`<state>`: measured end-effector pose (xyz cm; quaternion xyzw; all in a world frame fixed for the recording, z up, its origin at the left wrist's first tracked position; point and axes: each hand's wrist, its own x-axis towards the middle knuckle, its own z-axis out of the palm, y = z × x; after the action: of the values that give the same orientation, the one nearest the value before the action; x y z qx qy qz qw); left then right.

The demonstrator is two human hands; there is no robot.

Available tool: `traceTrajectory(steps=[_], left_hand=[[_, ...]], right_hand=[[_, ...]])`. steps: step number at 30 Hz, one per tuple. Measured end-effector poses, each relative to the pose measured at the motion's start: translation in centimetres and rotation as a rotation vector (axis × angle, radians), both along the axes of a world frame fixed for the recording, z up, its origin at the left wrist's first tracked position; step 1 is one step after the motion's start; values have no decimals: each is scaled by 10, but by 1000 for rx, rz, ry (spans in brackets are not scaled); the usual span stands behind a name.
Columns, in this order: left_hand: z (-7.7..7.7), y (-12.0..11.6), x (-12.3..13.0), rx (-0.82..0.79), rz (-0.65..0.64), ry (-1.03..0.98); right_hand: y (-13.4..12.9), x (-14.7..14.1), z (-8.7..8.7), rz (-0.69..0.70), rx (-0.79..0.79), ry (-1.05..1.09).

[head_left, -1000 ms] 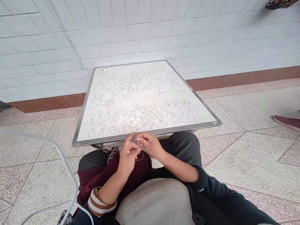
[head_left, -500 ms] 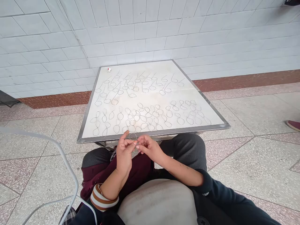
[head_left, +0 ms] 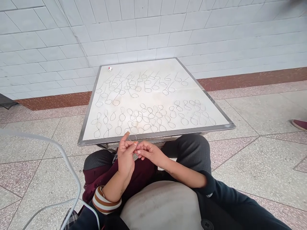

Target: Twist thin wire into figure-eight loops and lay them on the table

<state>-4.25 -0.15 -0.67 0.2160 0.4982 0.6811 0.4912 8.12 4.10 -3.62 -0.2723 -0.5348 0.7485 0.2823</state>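
Close to the table's front edge, my left hand (head_left: 126, 155) pinches a thin wire loop (head_left: 133, 135) between thumb and fingers, its index finger raised beside the loop. My right hand (head_left: 149, 152) meets it from the right, its fingertips closed on the lower part of the same wire. On the white table (head_left: 144, 62) lie several wire pieces: single loops with straight tails (head_left: 134, 95) in the back half, and figure-eight shapes (head_left: 184, 120) in the front half. The exact crossing of the wire at my fingertips is too small to make out.
A small white and red object (head_left: 110, 69) sits at the table's back left corner. White cables (head_left: 64, 153) curve up at the left. A tiled wall (head_left: 148, 28) stands behind the table, and a person's shoe (head_left: 300, 125) shows at the far right.
Both hands have shifted slightly left with the wire loop, and the loop is tilted a little differently. The view has moved slightly; the pieces on the table lie as before.
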Motion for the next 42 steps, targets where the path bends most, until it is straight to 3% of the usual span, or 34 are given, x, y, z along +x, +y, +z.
traceTrajectory(steps=[15,21,29,36,42], left_hand=[[-8,0,-2,62,-21,125],[-7,-1,-3,69,7,147],[-1,-3,-1,23,-54,239],[1,-4,-2,-17,-95,379],[4,-8,-2,26,-168,373]], right_hand=[[-4,-4,-18,-115,153,-67],[-8,-4,-14,-195,343,-236],[-5,1,-5,-229,423,-157],[0,3,-7,-252,380,-188],[3,5,-5,-281,363,-179]])
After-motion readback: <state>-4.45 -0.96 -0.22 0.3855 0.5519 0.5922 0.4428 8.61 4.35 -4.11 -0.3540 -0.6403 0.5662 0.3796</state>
